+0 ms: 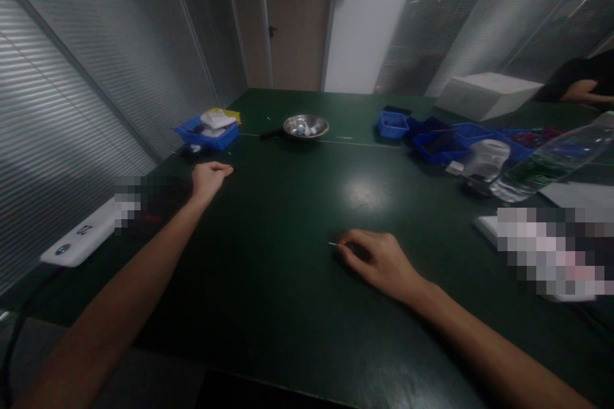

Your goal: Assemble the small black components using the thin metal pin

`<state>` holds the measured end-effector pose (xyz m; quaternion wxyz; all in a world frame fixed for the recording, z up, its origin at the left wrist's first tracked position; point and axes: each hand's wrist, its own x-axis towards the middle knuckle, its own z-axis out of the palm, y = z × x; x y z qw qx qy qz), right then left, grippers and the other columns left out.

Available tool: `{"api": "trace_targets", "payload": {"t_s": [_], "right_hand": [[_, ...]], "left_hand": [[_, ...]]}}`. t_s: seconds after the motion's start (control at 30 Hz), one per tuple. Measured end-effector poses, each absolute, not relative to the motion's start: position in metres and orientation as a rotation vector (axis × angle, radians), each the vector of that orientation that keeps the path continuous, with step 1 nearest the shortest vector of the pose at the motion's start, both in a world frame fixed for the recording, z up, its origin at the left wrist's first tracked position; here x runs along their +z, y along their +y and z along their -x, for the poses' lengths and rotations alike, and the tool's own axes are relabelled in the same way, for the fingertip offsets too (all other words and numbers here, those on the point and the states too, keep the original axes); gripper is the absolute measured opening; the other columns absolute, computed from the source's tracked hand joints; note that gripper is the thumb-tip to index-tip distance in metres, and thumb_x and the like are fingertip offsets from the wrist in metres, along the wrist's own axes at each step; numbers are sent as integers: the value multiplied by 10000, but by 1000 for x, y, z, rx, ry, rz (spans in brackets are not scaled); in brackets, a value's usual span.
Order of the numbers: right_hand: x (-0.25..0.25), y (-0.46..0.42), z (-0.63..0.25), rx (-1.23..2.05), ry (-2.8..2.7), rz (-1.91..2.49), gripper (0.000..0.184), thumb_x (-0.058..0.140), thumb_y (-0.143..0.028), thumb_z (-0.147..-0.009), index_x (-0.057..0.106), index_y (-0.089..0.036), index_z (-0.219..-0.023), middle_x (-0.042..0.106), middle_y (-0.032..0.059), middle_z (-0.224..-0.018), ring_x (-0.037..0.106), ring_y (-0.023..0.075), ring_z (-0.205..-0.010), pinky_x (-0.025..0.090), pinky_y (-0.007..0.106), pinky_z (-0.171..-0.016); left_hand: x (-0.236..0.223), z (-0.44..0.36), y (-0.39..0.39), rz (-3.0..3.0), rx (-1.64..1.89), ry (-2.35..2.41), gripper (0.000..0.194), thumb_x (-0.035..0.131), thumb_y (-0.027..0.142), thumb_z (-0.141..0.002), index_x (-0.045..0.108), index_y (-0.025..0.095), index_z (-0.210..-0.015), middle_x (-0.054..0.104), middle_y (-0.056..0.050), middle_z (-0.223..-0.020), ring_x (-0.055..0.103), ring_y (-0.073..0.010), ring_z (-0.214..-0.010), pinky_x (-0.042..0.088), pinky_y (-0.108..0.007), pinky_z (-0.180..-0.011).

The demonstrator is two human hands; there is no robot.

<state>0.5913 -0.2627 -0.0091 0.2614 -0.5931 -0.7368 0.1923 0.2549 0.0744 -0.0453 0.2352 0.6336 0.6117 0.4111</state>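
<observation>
My right hand (381,262) rests low over the green table (288,204), thumb and forefinger pinched on a thin, short, light-coloured stick-like piece (332,243) whose tip pokes out to the left; its kind is too small to tell. Farther off on the left, my left hand (208,179) is closed with its fingertips together. Whatever lies between them, if anything, does not show. Just beyond that hand stands a blue basket (223,140) with white material (218,119) in it. A shiny metal bowl (320,128) holding small bits sits at the back middle, a dark handle-like piece (271,133) at its left.
Blue bins (392,125) stand at the back right. Nearer are a tilted clear bottle (542,169), a white-lidded container (487,156) and a partly blurred white object (489,230). Behind them are a white box (487,94) and a person's arm (582,91). A white device (81,236) lies left.
</observation>
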Motion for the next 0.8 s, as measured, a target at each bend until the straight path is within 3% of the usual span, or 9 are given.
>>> {"api": "trace_targets", "payload": {"t_s": [0.3,0.5,0.63,0.8], "right_hand": [[-10,-262,-590,524,-1995,1617,213,529,-371,-1030,687,-229,-1037,717,3,-886,639,123,-641,456,258,-601],[-8,-262,-590,514,-1993,1632,206,530,-364,-1026,683,-226,-1026,719,6,-883,638,126,-631,460,264,-608],[-9,-262,-590,512,-1992,1622,202,535,-367,-1028,683,-230,-1030,713,4,-874,640,129,-645,457,258,-605],[-9,-261,-590,525,-1997,1628,210,528,-373,-1033,682,-231,-1030,716,7,-883,641,131,-652,458,257,-614]], "left_hand": [[-46,-252,79,-1598,1122,1557,232,807,251,-598,813,182,-819,789,-76,-905,702,-284,-963,497,-387,-960],[-41,-255,74,-1556,1094,1475,228,800,214,-559,804,163,-781,782,-73,-844,708,-265,-913,510,-360,-915],[-30,-260,61,-1580,974,1420,210,819,215,-539,797,169,-743,777,-68,-814,707,-272,-902,505,-382,-922],[-12,-280,31,-1749,642,1256,166,834,261,-597,806,214,-754,789,-65,-942,688,-302,-1045,460,-419,-1000]]}}
